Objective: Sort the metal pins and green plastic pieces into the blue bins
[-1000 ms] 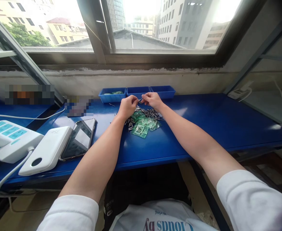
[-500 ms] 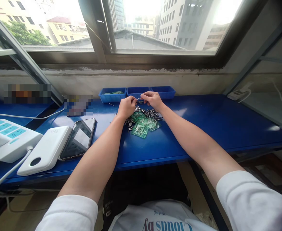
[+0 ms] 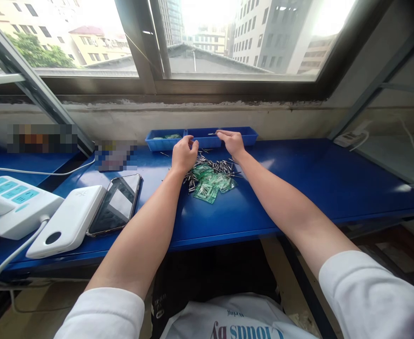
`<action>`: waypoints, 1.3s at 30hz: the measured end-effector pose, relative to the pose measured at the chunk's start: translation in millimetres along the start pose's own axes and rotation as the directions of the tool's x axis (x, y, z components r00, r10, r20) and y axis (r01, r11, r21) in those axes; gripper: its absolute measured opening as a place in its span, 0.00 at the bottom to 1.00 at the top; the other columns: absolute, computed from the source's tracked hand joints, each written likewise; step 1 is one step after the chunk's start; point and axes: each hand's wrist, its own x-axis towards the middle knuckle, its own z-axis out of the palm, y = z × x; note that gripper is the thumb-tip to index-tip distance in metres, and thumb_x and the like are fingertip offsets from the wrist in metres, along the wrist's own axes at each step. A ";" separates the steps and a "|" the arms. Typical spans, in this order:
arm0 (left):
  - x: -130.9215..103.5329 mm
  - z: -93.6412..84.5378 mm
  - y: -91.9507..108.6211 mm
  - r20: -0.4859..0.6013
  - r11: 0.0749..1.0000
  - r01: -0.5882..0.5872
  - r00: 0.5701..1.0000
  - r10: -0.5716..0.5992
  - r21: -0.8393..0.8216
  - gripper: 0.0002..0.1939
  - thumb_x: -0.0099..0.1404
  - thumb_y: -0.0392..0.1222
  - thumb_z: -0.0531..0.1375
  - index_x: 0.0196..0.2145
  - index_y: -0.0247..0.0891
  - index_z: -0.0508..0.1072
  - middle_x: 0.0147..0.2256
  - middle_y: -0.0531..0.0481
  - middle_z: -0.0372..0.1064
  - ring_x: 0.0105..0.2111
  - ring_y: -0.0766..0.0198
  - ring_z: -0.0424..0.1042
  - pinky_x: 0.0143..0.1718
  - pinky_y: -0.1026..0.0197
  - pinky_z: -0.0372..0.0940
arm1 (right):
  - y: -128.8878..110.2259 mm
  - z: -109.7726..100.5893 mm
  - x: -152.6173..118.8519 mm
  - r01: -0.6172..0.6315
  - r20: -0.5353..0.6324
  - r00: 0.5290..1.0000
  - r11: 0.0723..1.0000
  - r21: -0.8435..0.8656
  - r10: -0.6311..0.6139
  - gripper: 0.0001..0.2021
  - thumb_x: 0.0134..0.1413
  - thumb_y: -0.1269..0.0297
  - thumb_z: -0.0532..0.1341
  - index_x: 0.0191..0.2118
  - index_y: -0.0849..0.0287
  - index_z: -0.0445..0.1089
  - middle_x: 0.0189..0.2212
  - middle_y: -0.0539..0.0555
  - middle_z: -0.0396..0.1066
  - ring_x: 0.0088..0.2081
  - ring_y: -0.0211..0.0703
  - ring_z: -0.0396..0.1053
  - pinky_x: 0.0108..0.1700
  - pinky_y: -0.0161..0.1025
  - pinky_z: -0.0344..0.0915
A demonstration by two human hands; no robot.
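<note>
Both arms stretch forward in white sleeves, the left arm from 7 o'clock and the right arm from 4. The left hand is half curled, thumb parted from forefinger, nothing seen in its grip; the right hand is closed at the fingertips, pinching a thin metal pin that points towards 9 o'clock. A window frame crosses the wall at 12, beyond the blue table. Around 9 sit a power strip, a power bank and a phone. Three blue bins line the table's far side at 12, the leftmost containing green packets. A heap of metal pins lies towards 7 o'clock from the right hand and 4 from the left, with more green packets on its near side. The pinched pin shows against the middle bin.
</note>
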 end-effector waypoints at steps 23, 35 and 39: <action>-2.4 1.4 -2.6 0.346 0.974 -0.032 0.937 -0.048 0.224 0.21 0.63 0.48 0.54 0.48 0.37 0.74 0.50 0.40 0.70 0.52 0.49 0.67 0.54 0.52 0.58 | 5.2 -16.2 -6.8 0.116 0.107 0.993 0.685 -0.719 -0.056 0.17 0.56 0.61 0.54 0.47 0.61 0.71 0.49 0.62 0.69 0.51 0.54 0.63 0.52 0.46 0.62; -4.0 2.8 -4.6 0.381 0.968 -0.050 0.923 -0.049 0.246 0.20 0.62 0.50 0.55 0.47 0.40 0.75 0.50 0.41 0.71 0.51 0.48 0.67 0.52 0.51 0.59 | -8.7 -3.2 -19.5 0.179 0.331 0.922 0.541 -0.822 0.198 0.20 0.54 0.47 0.58 0.42 0.59 0.73 0.41 0.63 0.74 0.43 0.56 0.72 0.44 0.44 0.66; -3.9 4.7 -5.4 0.385 0.966 -0.046 0.921 -0.058 0.255 0.19 0.62 0.50 0.55 0.47 0.40 0.75 0.49 0.41 0.71 0.50 0.47 0.68 0.52 0.50 0.59 | -9.6 3.4 -24.1 0.239 0.384 0.913 0.584 -0.776 0.136 0.19 0.59 0.48 0.54 0.38 0.57 0.74 0.39 0.61 0.75 0.42 0.54 0.72 0.43 0.44 0.65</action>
